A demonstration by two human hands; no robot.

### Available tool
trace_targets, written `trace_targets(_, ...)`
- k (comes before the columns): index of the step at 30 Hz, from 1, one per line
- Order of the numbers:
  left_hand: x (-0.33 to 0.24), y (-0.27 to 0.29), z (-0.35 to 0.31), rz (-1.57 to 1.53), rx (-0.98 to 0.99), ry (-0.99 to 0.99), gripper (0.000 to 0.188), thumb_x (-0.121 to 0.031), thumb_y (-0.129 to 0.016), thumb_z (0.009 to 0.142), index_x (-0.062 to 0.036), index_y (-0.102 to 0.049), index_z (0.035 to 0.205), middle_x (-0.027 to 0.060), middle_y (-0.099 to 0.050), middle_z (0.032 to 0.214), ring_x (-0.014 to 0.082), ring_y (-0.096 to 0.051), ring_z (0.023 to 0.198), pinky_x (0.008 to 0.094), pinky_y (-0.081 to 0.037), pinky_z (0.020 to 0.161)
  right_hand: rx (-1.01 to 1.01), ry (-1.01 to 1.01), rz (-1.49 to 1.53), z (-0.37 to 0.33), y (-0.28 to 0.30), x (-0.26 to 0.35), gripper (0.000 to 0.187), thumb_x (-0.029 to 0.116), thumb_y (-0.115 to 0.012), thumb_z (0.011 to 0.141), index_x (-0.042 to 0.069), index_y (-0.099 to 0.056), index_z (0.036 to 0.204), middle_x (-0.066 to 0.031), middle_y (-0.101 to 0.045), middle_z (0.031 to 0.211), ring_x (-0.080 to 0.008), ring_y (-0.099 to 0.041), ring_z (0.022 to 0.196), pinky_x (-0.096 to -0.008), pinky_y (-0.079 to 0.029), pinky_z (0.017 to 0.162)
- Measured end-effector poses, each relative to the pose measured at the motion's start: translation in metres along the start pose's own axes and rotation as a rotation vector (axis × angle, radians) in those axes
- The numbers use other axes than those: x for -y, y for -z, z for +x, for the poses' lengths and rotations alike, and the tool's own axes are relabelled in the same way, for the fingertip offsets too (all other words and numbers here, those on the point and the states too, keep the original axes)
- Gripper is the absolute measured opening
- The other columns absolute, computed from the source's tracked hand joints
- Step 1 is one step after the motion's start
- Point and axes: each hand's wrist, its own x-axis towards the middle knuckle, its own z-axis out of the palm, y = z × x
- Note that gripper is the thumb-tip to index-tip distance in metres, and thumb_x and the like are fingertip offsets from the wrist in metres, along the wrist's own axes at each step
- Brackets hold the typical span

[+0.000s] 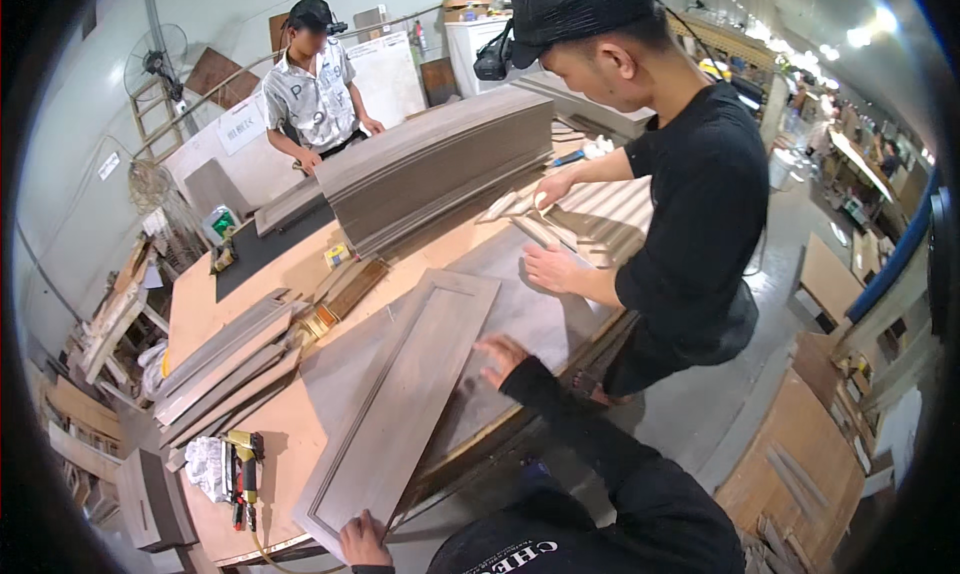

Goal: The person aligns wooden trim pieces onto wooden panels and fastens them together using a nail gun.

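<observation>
Left hand (364, 540) – at 6 o'clock, fingers curled over the near end of a long grey framed door panel (400, 394) lying flat on the desk (205, 319). Right hand (500, 356) – open, fingers spread, pressed on a flat grey board (520, 309) just beside the panel. Stacked grey mouldings (225, 359) at 9 o'clock; yellow power tool (243, 464) near the desk's edge.

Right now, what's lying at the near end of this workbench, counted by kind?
Framed grey door panel: 1
Flat grey board: 1
Yellow-and-black power tool: 1
White rag: 1
Total: 4
</observation>
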Motion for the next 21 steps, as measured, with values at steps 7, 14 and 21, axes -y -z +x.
trace_targets(7,0.089,0.053,-0.005,-0.207,-0.147,0.063,0.044,0.001,-0.048,0.046,0.0018,-0.063,0.088,0.0220,-0.060,0.075,0.0436,-0.057,0.070,0.0464,-0.046,0.069,-0.030,-0.074,-0.240,0.145,0.019,-0.059,0.068,0.005,-0.065,0.058,0.015,-0.041,0.121,-0.0184,-0.040,0.123,-0.0362,-0.042,0.109,-0.0399,-0.038,0.091)
trace_targets(14,0.137,0.108,0.062,-0.426,0.151,0.529,0.030,0.002,-0.054,0.056,0.0013,-0.066,0.084,0.0115,-0.064,0.072,0.0178,-0.062,0.069,0.0291,-0.048,0.069,0.090,-0.004,0.566,0.179,-0.006,-0.070,0.039,0.009,-0.062,0.068,0.006,-0.051,0.105,-0.0092,-0.057,0.096,-0.0192,-0.055,0.097,-0.0291,-0.041,0.086)
trace_targets(21,0.219,0.113,0.064,-0.452,0.268,0.509,0.041,-0.010,-0.066,0.051,0.0007,-0.064,0.091,0.0100,-0.064,0.073,0.0155,-0.061,0.068,0.0280,-0.048,0.068,-0.205,-0.182,1.021,0.125,-0.005,-0.020,0.037,0.002,-0.057,0.079,0.001,-0.048,0.115,-0.0049,-0.055,0.104,-0.0099,-0.053,0.089,-0.0231,-0.043,0.078)
